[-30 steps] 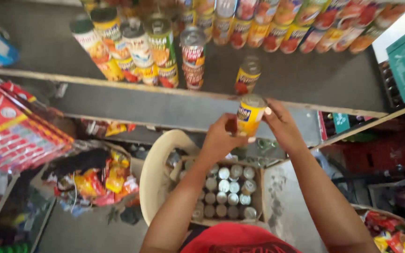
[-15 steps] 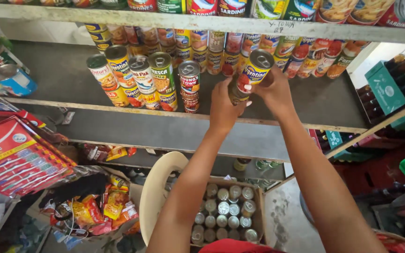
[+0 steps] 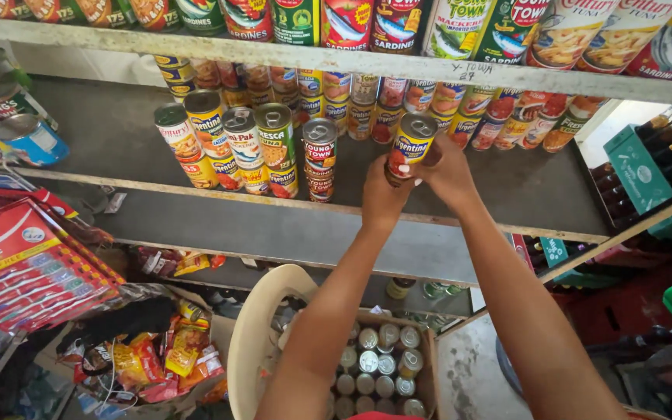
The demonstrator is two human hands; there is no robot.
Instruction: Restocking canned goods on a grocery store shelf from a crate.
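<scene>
1. Down low, an open cardboard box (image 3: 427, 365) sits packed with cans standing lids up, directly under the arms and within easy reach.
2. Up at the shelf (image 3: 538, 194), left hand (image 3: 381, 196) and right hand (image 3: 451, 173) close round one yellow can (image 3: 409, 146), upright above the boards, two hands steadying it.
3. Just beyond stand stacked cans (image 3: 275, 148), labels facing out.

Bare forearms (no sleeves), red garment below.
</scene>
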